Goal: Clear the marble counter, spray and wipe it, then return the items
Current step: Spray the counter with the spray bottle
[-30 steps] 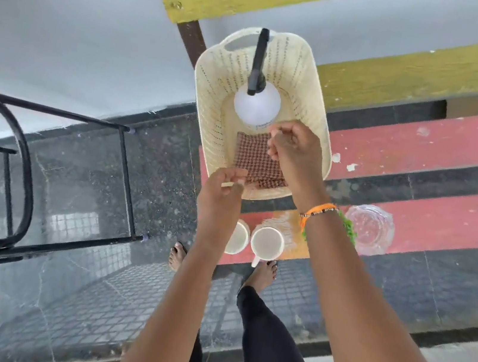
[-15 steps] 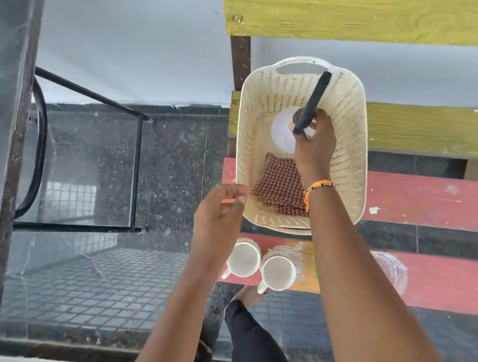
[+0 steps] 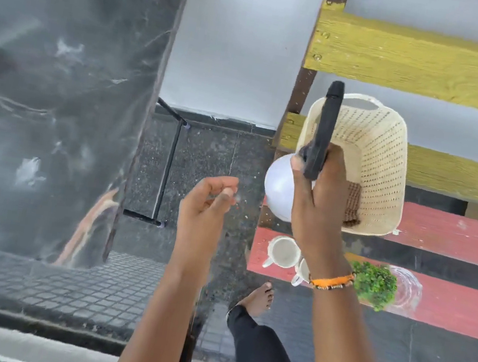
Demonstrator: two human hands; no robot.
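Right hand (image 3: 314, 199) wrapped round the black neck of the white round plastic spray bottle (image 3: 277, 187), held up in the air above the near left corner of the cream plastic basket with small holes (image 3: 382, 159). Left hand (image 3: 207, 204) up in the air, fingers loosely curled, holding nothing, well apart from the bottle. Brown checked cloth (image 3: 353, 202) down in the basket, half hidden behind the right hand. Basket on the red and yellow wooden bench (image 3: 457, 234). Near the bench's front edge: two white cups (image 3: 282, 252) side by side, one partly hidden by the right wrist; a small green leafy plant (image 3: 375, 283); a clear glass dish (image 3: 407, 288) just beside it. Dark marble counter (image 3: 52, 88) off to the left, blurred. Black metal frame (image 3: 168, 166) on the dark floor between counter and bench.
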